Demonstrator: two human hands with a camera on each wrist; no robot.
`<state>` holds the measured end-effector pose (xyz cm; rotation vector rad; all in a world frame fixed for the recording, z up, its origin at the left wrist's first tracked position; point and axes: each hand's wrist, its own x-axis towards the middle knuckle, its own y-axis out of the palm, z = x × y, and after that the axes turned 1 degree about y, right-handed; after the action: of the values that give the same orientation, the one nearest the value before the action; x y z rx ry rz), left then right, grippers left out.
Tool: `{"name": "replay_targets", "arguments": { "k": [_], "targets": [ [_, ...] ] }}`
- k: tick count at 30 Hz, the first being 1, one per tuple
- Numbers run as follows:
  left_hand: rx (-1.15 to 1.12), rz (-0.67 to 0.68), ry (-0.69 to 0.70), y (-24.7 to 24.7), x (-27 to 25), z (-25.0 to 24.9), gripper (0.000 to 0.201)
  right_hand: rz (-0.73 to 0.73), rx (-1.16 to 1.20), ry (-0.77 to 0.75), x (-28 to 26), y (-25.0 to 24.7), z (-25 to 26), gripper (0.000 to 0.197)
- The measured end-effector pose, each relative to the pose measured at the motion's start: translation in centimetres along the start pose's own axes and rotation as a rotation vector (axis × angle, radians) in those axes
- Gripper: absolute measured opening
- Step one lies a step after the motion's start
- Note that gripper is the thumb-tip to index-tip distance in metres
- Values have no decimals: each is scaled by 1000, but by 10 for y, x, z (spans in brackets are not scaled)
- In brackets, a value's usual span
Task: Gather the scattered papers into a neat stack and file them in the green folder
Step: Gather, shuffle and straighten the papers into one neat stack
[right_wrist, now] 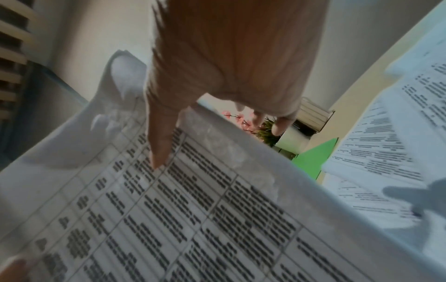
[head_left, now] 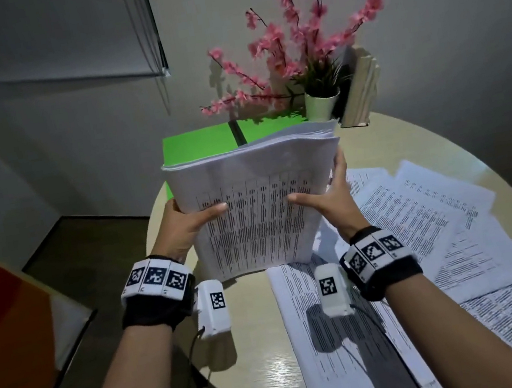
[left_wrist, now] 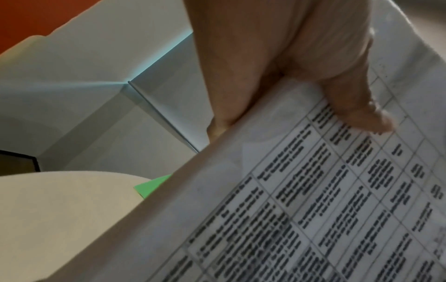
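Two hands on the job here: your left hand [head_left: 186, 226] and right hand [head_left: 332, 196] are both clamped on the thick stack of white printed sheets [head_left: 259, 200], one on each side edge, thumbs lying across the front page with its table of dark text, the other fingers tucked behind. You've got the stack standing upright with its bottom edge down at the round pale wooden bench [head_left: 267, 359], top edge a bit wavy.

Right behind the stack sits the bright green folder with the black strip [head_left: 202, 142], lying flat at the far side of the bench. Loose white printed pages [head_left: 422, 234] are spread over the right half of the bench, overlapping each other, and one long sheet lies under your right wrist.

Further back, a white pot of pink artificial blossoms [head_left: 322, 104] stands just beside the folder's far right corner, with pale upright books [head_left: 362, 89] next to it.
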<state>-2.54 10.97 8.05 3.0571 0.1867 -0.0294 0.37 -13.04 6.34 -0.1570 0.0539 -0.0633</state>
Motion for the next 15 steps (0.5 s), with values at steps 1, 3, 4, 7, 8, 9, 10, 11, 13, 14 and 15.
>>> {"name": "replay_targets", "arguments": {
  "k": [1, 3, 4, 7, 8, 9, 10, 11, 13, 14, 15],
  "targets": [
    [-9, -2, 1, -5, 1, 0, 58, 53, 6, 19, 3, 1, 1, 118],
    [-69, 22, -25, -11, 3, 3, 73, 243, -9, 49, -2, 10, 8, 79],
    [-82, 49, -47, -11, 2, 5, 71, 307, -45, 59, -6, 17, 9, 66],
    [-43, -21, -134, -4, -1, 16, 34, 254, -85, 35, -11, 41, 2, 48],
    [-40, -105, -160, -4, 1, 18, 23, 202, -59, 38, -11, 47, 0, 45],
    [-45, -177, -174, -6, 3, 18, 18, 165, -27, 40, -9, 51, -3, 43],
    [-58, -224, -179, -9, 6, 17, 19, 144, -6, 55, -8, 54, -5, 43],
    [-77, -253, -182, -13, 9, 14, 24, 138, -2, 65, -7, 57, -9, 42],
    [-119, -302, -188, -23, 17, 8, 33, 172, -76, 83, -8, 64, -17, 38],
    [-139, -330, -184, -29, 23, 7, 33, 194, -149, 85, -11, 68, -22, 35],
    [-156, -358, -179, -34, 29, 7, 33, 209, -208, 86, -13, 72, -28, 31]
  ]
}}
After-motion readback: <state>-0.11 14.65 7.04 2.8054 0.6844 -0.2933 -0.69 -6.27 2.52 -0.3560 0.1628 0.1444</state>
